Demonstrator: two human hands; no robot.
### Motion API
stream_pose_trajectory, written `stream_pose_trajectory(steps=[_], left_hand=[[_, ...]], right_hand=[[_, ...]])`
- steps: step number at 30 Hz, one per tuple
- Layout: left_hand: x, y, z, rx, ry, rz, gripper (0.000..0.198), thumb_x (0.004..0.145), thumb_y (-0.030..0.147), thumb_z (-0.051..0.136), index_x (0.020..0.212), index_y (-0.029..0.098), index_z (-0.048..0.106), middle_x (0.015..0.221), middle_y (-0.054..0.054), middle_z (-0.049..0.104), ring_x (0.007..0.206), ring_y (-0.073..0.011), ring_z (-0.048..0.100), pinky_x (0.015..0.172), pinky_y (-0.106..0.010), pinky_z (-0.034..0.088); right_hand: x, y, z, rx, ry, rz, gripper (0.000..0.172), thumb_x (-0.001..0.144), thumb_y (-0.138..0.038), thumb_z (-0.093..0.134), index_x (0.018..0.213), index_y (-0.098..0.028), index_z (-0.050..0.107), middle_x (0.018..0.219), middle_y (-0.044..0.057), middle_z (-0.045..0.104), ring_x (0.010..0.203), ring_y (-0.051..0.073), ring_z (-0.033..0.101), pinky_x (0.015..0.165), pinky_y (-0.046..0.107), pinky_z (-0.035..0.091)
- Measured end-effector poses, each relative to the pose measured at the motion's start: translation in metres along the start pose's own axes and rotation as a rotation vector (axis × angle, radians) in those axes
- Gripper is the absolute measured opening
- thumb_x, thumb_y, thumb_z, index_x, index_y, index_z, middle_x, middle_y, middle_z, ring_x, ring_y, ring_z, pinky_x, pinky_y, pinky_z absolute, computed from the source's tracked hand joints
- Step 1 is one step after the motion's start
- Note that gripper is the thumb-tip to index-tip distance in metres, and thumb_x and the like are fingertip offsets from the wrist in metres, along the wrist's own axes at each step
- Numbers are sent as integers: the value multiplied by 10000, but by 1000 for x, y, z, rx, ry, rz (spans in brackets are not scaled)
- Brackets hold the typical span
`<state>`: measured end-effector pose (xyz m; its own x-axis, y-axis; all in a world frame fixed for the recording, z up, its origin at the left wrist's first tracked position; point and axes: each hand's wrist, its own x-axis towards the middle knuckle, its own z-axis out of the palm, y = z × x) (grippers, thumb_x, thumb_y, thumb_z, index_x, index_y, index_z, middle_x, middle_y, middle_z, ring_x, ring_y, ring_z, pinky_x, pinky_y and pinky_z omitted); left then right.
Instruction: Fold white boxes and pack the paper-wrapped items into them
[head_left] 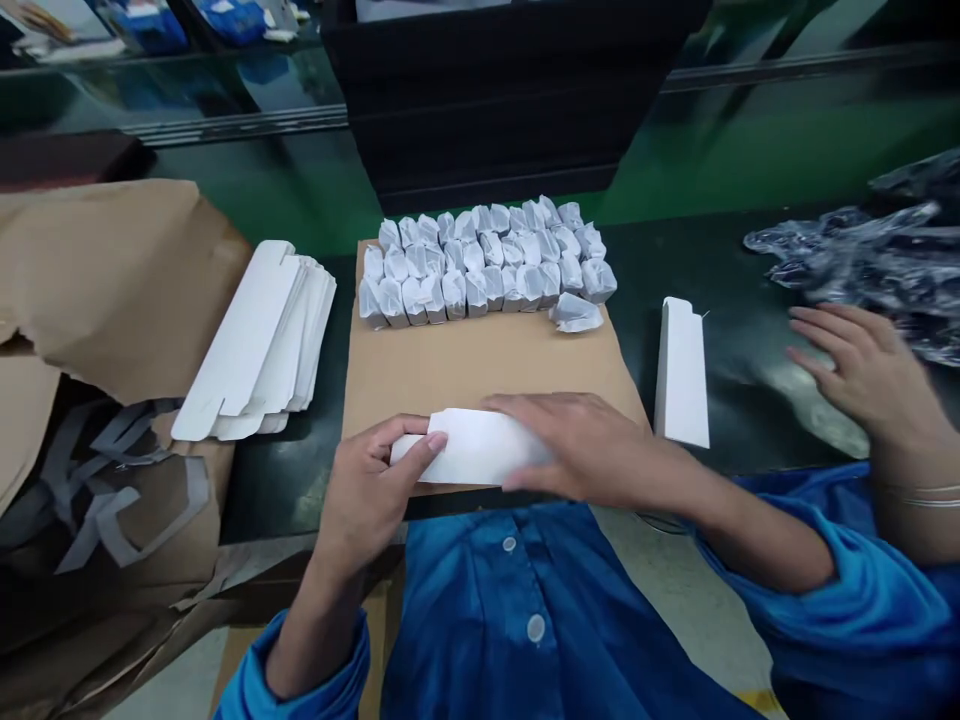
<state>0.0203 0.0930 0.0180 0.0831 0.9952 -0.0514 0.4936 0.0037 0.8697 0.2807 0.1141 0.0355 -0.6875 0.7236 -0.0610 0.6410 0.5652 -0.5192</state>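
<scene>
Where the carton lies: white paperboard carton [472, 447] on the near edge of a cardboard sheet [480, 370], between both hands.
Long axis: across the body, left to right, slightly tilted.
Left hand [367, 490]: fingers [420, 440] curled over the carton's left end.
Right hand [585, 440]: fingers [517, 405] pressed together, flat across its right end.
Nearby: wrapped packets [480, 265] beyond; flat cartons [255, 350] left on the bench [739, 400]; another person's hand [862, 370] far right.

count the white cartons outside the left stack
2: the white carton held between the left hand and right hand over the cardboard sheet; another white carton on the dark bench right of it.
</scene>
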Motion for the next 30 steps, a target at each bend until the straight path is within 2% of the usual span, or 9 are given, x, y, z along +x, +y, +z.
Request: stream_pose_trajectory(steps=[3, 6, 9, 16, 21, 23, 25, 27, 30], left_hand=[[4, -10, 11, -203, -60, -131, 297, 841, 443, 704, 958, 177, 762, 705, -13, 715, 595, -127, 627, 511, -201, 499], [1, -15, 10, -310, -271, -177, 353, 822, 414, 739, 1084, 179, 753, 670, -12, 706, 569, -114, 622, 502, -184, 498], [1, -18, 1, -336, -322, -128, 300, 803, 377, 760, 1036, 189, 777, 657, -14, 715, 525, -91, 595, 459, -156, 466], [4, -15, 20, -184, -123, 9, 215, 790, 290, 747, 977, 194, 789, 786, -23, 769, 614, -108, 670, 522, -165, 522], [14, -9, 26, -40, 41, 73, 124, 751, 126, 683, 761, 206, 777, 753, 9, 769, 596, -98, 671, 494, -152, 498], [14, -6, 23, -126, 54, 92, 142, 766, 151, 711, 873, 218, 778, 820, 3, 779, 590, -110, 677, 474, -173, 513], [8, -3, 25, -301, 198, 175, 288, 842, 233, 701, 1129, 251, 722, 969, -14, 779, 688, -144, 722, 555, -235, 588], [-3, 1, 39, -458, 335, 311, 428, 914, 359, 647, 1331, 278, 597, 1149, -50, 740, 904, -201, 745, 735, -338, 640], [-13, 6, 73, -492, 284, 375, 727, 865, 548, 667, 1490, 290, 399, 1401, -111, 592, 1174, -272, 658, 931, -421, 594]], right_hand=[[-8, -11, 23, -373, 207, -44, 727, 890, -447, 676, 1441, -47, 424, 1183, 219, 666, 1016, 347, 638, 827, 488, 544], [-13, -9, 28, -454, 229, -201, 573, 948, -333, 576, 1400, -1, 459, 1199, 233, 663, 1012, 332, 637, 848, 474, 546], [-16, -3, 18, -405, 242, -291, 532, 977, -349, 506, 1378, -1, 475, 1264, 230, 646, 1076, 314, 626, 890, 453, 543], [-15, -2, 16, -526, 296, -319, 459, 970, -264, 502, 1320, 32, 514, 1187, 251, 673, 1008, 317, 645, 821, 452, 553], [-20, -3, 26, -749, 367, -318, 315, 978, -136, 475, 1250, -2, 557, 1042, 197, 721, 912, 269, 679, 735, 386, 560], [-21, 2, 23, -721, 415, -267, 290, 965, -130, 501, 1223, -14, 566, 1043, 183, 727, 919, 259, 686, 748, 368, 564], [-21, 8, 21, -670, 555, -135, 302, 958, -193, 541, 1211, -29, 564, 1031, 180, 730, 885, 256, 688, 708, 354, 560], [-17, 9, 27, -647, 755, 14, 359, 944, -269, 580, 1226, -48, 549, 997, 179, 731, 828, 260, 682, 659, 358, 546], [-10, -3, 49, -599, 872, 94, 455, 952, -272, 549, 1348, -62, 471, 1057, 194, 716, 893, 284, 681, 713, 395, 551]])
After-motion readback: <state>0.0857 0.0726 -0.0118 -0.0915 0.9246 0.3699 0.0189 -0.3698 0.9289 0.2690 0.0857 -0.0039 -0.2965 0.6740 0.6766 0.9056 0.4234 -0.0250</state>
